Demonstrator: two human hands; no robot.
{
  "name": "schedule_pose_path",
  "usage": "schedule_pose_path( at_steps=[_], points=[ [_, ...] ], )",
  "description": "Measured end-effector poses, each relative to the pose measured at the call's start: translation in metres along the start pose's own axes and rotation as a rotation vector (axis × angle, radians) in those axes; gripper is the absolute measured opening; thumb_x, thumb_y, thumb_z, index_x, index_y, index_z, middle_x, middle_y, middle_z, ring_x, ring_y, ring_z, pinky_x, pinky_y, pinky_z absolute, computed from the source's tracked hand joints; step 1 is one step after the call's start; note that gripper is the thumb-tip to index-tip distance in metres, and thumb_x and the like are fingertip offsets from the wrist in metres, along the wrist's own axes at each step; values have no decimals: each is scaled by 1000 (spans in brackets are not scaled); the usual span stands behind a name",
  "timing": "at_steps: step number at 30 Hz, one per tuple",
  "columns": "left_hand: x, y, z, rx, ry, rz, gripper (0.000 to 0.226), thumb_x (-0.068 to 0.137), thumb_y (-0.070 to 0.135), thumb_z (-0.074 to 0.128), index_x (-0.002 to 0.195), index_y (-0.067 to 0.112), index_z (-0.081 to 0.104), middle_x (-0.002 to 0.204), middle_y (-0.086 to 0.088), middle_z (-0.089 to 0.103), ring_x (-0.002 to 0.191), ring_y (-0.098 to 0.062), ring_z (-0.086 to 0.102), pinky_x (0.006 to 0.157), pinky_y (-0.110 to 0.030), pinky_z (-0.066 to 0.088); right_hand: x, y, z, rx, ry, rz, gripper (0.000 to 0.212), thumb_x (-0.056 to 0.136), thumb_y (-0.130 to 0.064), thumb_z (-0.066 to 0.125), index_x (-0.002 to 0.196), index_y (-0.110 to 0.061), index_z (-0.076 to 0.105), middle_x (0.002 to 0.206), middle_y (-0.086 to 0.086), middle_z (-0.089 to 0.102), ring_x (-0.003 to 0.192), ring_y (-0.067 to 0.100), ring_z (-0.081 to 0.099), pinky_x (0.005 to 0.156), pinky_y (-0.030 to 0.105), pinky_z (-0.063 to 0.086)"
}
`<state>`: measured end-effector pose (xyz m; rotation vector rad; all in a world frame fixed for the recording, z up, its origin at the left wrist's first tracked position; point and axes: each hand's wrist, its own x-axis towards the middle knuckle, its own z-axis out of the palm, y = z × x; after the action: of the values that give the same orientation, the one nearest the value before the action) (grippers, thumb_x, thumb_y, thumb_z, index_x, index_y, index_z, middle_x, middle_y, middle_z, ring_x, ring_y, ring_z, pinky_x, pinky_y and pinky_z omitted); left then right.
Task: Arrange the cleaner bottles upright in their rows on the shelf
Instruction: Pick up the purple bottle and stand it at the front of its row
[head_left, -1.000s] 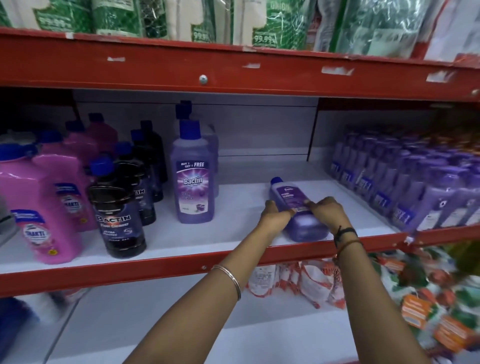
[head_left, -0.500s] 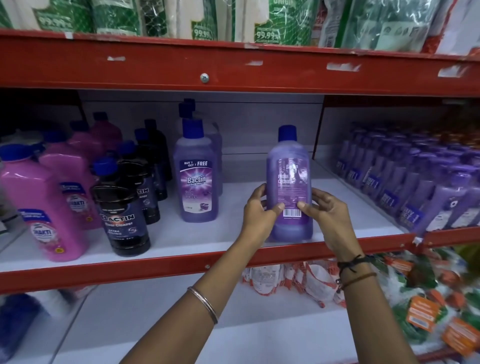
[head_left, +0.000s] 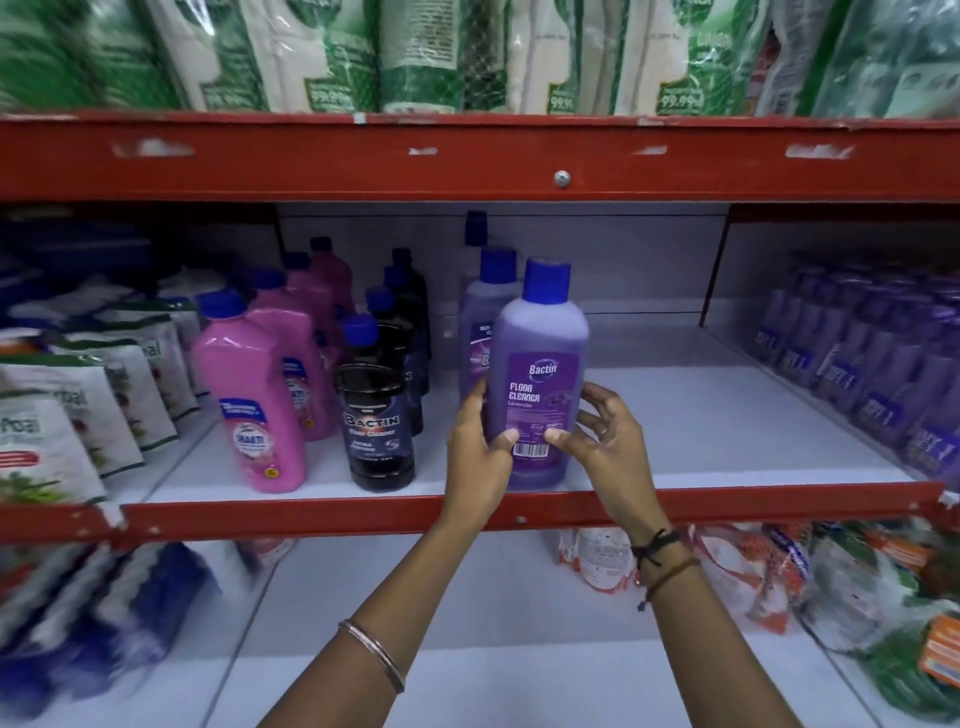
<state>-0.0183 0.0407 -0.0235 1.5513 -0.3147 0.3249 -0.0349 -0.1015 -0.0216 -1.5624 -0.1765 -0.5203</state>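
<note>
A purple Bactin floor cleaner bottle (head_left: 537, 364) with a blue cap stands upright at the front of the white middle shelf (head_left: 727, 431), its front label facing me. My left hand (head_left: 475, 452) grips its lower left side. My right hand (head_left: 602, 441) holds the lower right side by thumb and fingertips, the other fingers spread. Just behind it stands another purple bottle (head_left: 480, 317). To the left are a row of dark Bactin bottles (head_left: 379, 421) and a row of pink bottles (head_left: 254, 400), all upright.
Many purple bottles (head_left: 852, 364) fill the shelf's right end. White and green pouches (head_left: 67, 415) lean at the far left. A red beam (head_left: 467, 161) runs overhead, a red lip (head_left: 311, 512) along the shelf front. Packets (head_left: 753, 577) lie on the shelf below.
The purple bottle went from lying on its side to upright, then moved left in front of the other purple bottle and was turned so its front label faces me. The view shifted left.
</note>
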Motion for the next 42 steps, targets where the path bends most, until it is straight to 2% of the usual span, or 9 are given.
schedule_pose_path(
  at_steps=[6, 10, 16, 20, 23, 26, 32, 38, 42],
  points=[
    [-4, -9, -27, 43, -8, 37, 57, 78, 25, 63, 127, 42, 40, 135, -6, 53, 121, -22, 56, 96, -45, 53, -7, 9, 26, 5, 20, -4, 50, 80, -15, 70, 124, -23, 48, 114, -16, 59, 99, -4, 64, 70, 11, 53],
    [-7, -11, -28, 150, 7, 134, 46, 89, 29, 53, 133, 29, 41, 135, -3, 48, 120, -16, 55, 95, -44, 54, -9, 12, 30, -68, 168, -31, 36, 81, -10, 69, 112, -13, 51, 114, 2, 59, 102, 15, 61, 68, 9, 52],
    [-13, -7, -25, 150, 1, 119, 44, 89, 5, 54, 129, 20, 43, 118, -3, 56, 93, 4, 55, 85, -16, 49, -13, 12, 32, -167, 134, -38, 26, 96, -24, 48, 116, -16, 62, 118, 2, 60, 98, 6, 65, 89, 29, 54],
    [-5, -11, -20, 105, -32, 53, 68, 76, 19, 71, 133, 24, 33, 133, -4, 43, 121, -14, 47, 103, -32, 45, -14, 3, 30, -87, -12, 19, 50, 81, -48, 56, 123, -21, 51, 119, -7, 62, 103, 1, 64, 83, 19, 54],
    [5, -7, -18, 109, -90, -25, 96, 63, 27, 83, 140, 24, 26, 140, -2, 38, 127, -17, 45, 105, -37, 46, -7, 0, 30, -10, -65, 51, 51, 78, -38, 64, 121, -16, 46, 112, 4, 67, 96, 10, 69, 73, 19, 56],
    [9, -6, -18, 111, -141, -57, 97, 56, 37, 84, 133, 34, 26, 131, 0, 50, 117, -20, 56, 94, -45, 54, 0, 2, 28, -2, -52, 33, 36, 85, -21, 63, 116, -7, 53, 109, 8, 68, 89, 11, 70, 68, 19, 55],
    [5, -15, -19, 151, -25, -13, 81, 70, 64, 64, 135, 37, 26, 136, 0, 47, 125, -19, 51, 100, -47, 49, 13, 3, 22, -87, -40, 14, 37, 84, -30, 62, 115, -9, 65, 113, 11, 70, 98, 23, 69, 85, 35, 58],
    [-7, -4, -25, 102, -54, 32, 80, 77, 76, 35, 144, 36, 20, 150, 2, 33, 133, -10, 41, 106, -36, 45, 9, 2, 27, -3, 0, 27, 31, 95, -29, 47, 118, -15, 62, 110, 4, 70, 98, 15, 69, 79, 22, 57],
    [-16, 2, -31, 108, -127, 38, 80, 71, 85, 19, 143, 51, 11, 150, 24, 24, 136, 2, 30, 113, -32, 32, 0, 0, 27, 71, 48, 96, 46, 98, -40, 30, 130, -16, 54, 119, 0, 64, 106, 8, 63, 82, 13, 54]
  ],
)
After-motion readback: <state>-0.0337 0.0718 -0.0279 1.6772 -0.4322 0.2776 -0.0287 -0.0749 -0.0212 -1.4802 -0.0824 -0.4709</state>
